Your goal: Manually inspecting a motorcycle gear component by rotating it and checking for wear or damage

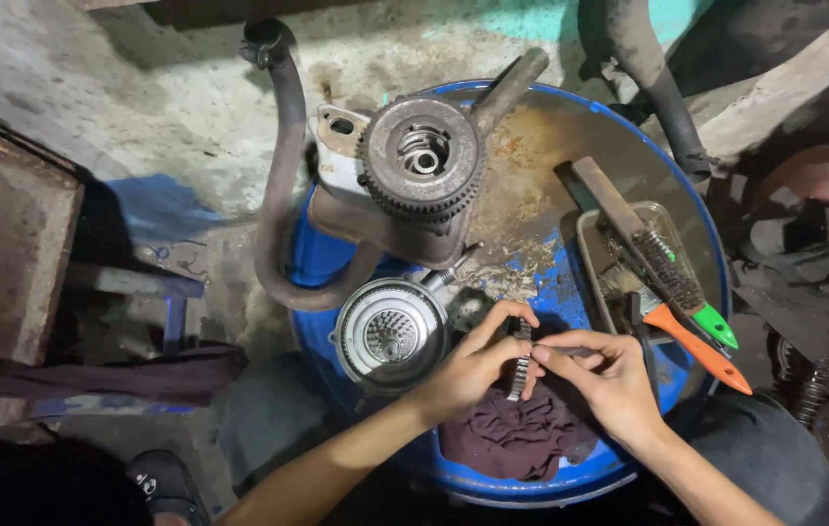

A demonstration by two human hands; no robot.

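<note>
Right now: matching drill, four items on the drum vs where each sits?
Things:
1. toothed ring
2. maroon rag
3. wire brushes
4. large gear

Places:
A. in the metal tray, right side
B. far edge of the blue drum
C. between left hand and right hand
D. near edge, under the hands

Pairs: 1-C, 2-D, 3-A, 4-B

Clutch housing (390,336) left, brush tray (619,263) right block passage.
</note>
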